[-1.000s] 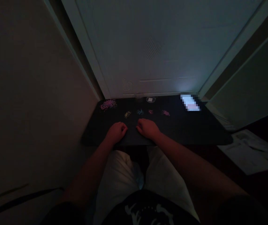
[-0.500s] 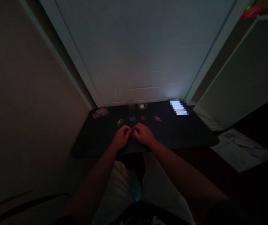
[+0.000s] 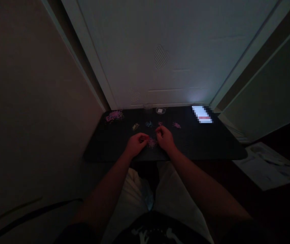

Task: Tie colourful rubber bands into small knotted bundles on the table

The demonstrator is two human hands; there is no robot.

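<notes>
My left hand rests low over the dark table with its fingers curled together beside a loose pile of small thin pinkish pieces. My right hand is on that pile's other side. Its fingers are pinched at the edge of a small pink pile. Too dark and small to make out is whatever either hand holds. Beyond the hands lie a pale yellowish pile, a blue pile and a pinkish-purple pile.
A bigger pink-purple heap lies at the table's far left. Along the back stand a clear container and a small round dish with a white square. A lit phone lies right. Behind is a white door; papers lie lower right.
My hands, together before, have moved apart, and the pile between them now shows. The right hand has gone forward to the small pink pile. The view has shifted slightly.
</notes>
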